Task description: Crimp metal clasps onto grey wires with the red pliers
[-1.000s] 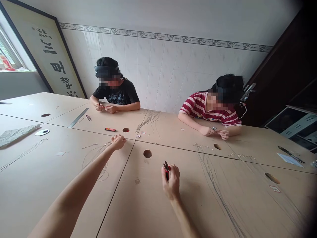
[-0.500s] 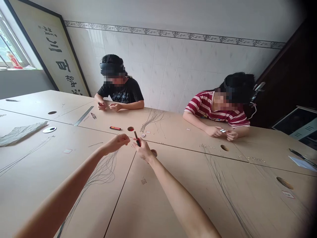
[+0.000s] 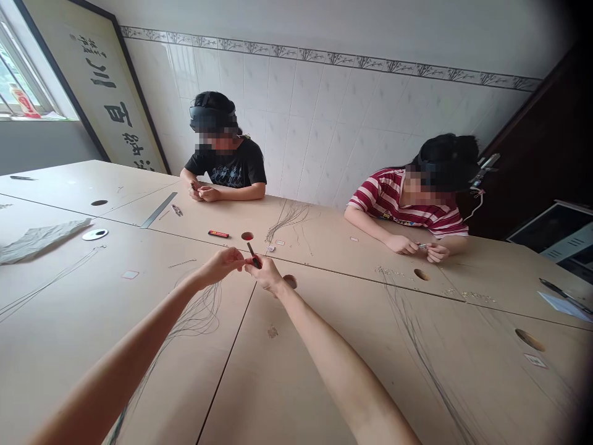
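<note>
Just beside the left hand (image 3: 226,263), pliers (image 3: 253,256) in the right hand (image 3: 269,275).

L hand (image 3: 227,262) & R hand (image 3: 266,273) together out fwd, curled.

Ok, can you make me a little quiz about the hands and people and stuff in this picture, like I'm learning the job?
1. Of the two arms reaching in from the bottom edge, which one's hand holds the pliers?
2. True or false: in this view, the person in the black T-shirt sits to the left of the person in the striped shirt.
3. What lies on the table just to the right of the left forearm?
a) thin wires
b) a metal ruler
c) a pen

Key:
1. The right hand.
2. True.
3. a
</note>
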A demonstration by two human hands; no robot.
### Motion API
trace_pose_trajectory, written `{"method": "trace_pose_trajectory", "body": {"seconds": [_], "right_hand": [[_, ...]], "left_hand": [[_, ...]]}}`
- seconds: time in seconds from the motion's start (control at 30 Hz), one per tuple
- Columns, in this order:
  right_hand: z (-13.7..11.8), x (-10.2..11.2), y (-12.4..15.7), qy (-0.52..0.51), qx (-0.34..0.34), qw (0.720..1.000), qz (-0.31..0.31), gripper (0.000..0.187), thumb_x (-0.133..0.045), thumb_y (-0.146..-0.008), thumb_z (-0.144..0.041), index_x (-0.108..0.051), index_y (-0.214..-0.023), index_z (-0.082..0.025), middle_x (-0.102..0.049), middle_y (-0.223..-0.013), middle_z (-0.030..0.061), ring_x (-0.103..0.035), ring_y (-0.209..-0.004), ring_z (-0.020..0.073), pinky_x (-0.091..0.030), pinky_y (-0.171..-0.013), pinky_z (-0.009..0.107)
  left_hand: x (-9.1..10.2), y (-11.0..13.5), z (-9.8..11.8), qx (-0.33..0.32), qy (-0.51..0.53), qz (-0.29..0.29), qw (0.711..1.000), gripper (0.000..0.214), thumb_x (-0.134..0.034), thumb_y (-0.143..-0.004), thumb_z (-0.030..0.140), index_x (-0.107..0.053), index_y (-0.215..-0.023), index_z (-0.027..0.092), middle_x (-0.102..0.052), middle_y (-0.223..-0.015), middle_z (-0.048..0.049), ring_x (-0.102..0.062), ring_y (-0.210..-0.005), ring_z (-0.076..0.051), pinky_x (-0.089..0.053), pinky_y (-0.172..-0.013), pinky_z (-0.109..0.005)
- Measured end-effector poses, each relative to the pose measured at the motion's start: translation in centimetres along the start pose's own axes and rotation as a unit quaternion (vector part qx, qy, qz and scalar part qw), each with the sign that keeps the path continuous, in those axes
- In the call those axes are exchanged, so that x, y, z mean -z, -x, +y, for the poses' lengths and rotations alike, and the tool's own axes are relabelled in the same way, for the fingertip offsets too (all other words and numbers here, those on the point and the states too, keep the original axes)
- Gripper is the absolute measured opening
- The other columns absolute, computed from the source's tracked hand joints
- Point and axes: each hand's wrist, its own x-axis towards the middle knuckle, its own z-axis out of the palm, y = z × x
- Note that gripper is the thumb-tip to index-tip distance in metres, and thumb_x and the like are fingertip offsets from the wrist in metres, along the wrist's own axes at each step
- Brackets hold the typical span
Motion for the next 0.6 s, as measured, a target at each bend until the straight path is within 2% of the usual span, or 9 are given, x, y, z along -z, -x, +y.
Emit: {"method": "trace_pose_trajectory", "body": {"seconds": [0.1,0.13,0.2,0.23,0.3,0.43,0.6], "right_hand": [[0.1,0.2,0.5,0.001,-0.012,1.000,0.011,0.025,-0.060,-0.094,-0.033,-0.062,-0.109,-0.013,-0.065,-0.107,0.0064,-0.065,-0.092,0.0181,-0.055,-0.081,0.038],[0.1,0.3,0.7,0.002,-0.015,1.000,0.014,0.024,-0.060,-0.094,-0.032,-0.062,-0.109,-0.013,-0.065,-0.107,0.0064,-0.065,-0.092,0.0182,-0.055,-0.081,0.038],[-0.1,0.6,1.3,0.005,-0.017,1.000,0.017,0.022,-0.061,-0.094,-0.031,-0.063,-0.106,-0.013,-0.065,-0.105,0.0060,-0.064,-0.092,0.0181,-0.055,-0.082,0.038],[-0.3,0.7,1.6,0.007,-0.018,1.000,0.019,0.021,-0.061,-0.093,-0.031,-0.063,-0.104,-0.013,-0.065,-0.104,0.0055,-0.064,-0.091,0.0179,-0.054,-0.082,0.038],[-0.7,0.9,2.3,0.008,-0.019,0.999,0.024,0.017,-0.064,-0.090,-0.029,-0.064,-0.098,-0.013,-0.066,-0.097,0.0041,-0.063,-0.089,0.0172,-0.053,-0.082,0.037],[-1.7,1.7,4.3,0.008,-0.017,0.999,0.039,0.011,-0.068,-0.081,-0.024,-0.066,-0.088,-0.017,-0.064,-0.081,0.0003,-0.060,-0.080,0.0157,-0.049,-0.082,0.034],[-2.8,4.7,9.3,0.004,0.004,0.999,0.044,0.019,-0.066,-0.078,-0.031,-0.066,-0.093,-0.019,-0.062,-0.084,0.0006,-0.058,-0.081,0.0157,-0.046,-0.082,0.032]], "left_hand": [[0.2,0.5,-1.9,0.006,-0.067,0.025,0.997,0.044,-0.038,-0.092,0.049,-0.068,-0.104,0.018,-0.073,-0.110,-0.0119,-0.066,-0.100,-0.025,-0.047,-0.091,-0.042],[0.2,0.9,-2.6,0.006,-0.091,0.032,0.995,0.047,-0.033,-0.094,0.046,-0.067,-0.112,0.019,-0.068,-0.124,-0.0125,-0.061,-0.114,-0.027,-0.040,-0.102,-0.046],[-0.2,2.1,-3.9,0.003,-0.140,0.030,0.990,0.049,-0.029,-0.096,0.043,-0.061,-0.127,0.024,-0.051,-0.146,-0.0096,-0.043,-0.137,-0.028,-0.016,-0.115,-0.055],[-0.5,2.8,-4.4,-0.001,-0.162,0.017,0.987,0.049,-0.030,-0.096,0.044,-0.057,-0.133,0.028,-0.044,-0.152,-0.0069,-0.034,-0.143,-0.028,-0.006,-0.116,-0.057],[-1.3,4.3,-5.3,-0.005,-0.198,-0.014,0.980,0.052,-0.030,-0.097,0.048,-0.048,-0.142,0.030,-0.033,-0.157,-0.0044,-0.025,-0.147,-0.027,0.005,-0.116,-0.057],[-2.6,6.1,-6.0,-0.005,-0.258,-0.055,0.965,0.058,-0.025,-0.099,0.048,-0.035,-0.151,0.025,-0.027,-0.159,-0.0050,-0.022,-0.148,-0.024,0.007,-0.117,-0.053],[-2.8,6.1,-6.3,-0.009,-0.302,-0.069,0.951,0.060,-0.021,-0.100,0.050,-0.029,-0.153,0.025,-0.020,-0.161,-0.0028,-0.016,-0.150,-0.022,0.003,-0.119,-0.049]]}}
